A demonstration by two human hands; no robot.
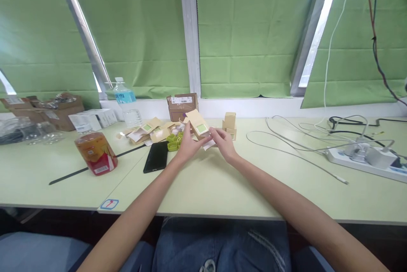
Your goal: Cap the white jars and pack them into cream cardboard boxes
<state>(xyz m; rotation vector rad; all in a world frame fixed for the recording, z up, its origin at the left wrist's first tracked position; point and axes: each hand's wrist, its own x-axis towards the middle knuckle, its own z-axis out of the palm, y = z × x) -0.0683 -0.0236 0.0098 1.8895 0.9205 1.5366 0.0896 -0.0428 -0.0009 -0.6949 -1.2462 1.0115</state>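
Observation:
A small tan cardboard box (194,118) with a green-and-white label is held above the table between my two hands. My left hand (188,144) grips its left and lower side, thumb stretched toward the right. The fingers of my right hand (223,141) are closed at the box's lower right edge, by a white flap (209,144) that hangs below. Green objects (172,142) lie just left of my left hand, partly hidden by it. Flattened tan boxes and papers (146,130) are heaped behind them. Two small tan boxes (229,123) stand stacked to the right.
A black phone (156,157), an orange-red drink container (96,153) and a water bottle (127,102) are on the left. A brown carton (182,106) stands against the wall. Loose cables (295,157) and a white power strip (346,159) occupy the right side.

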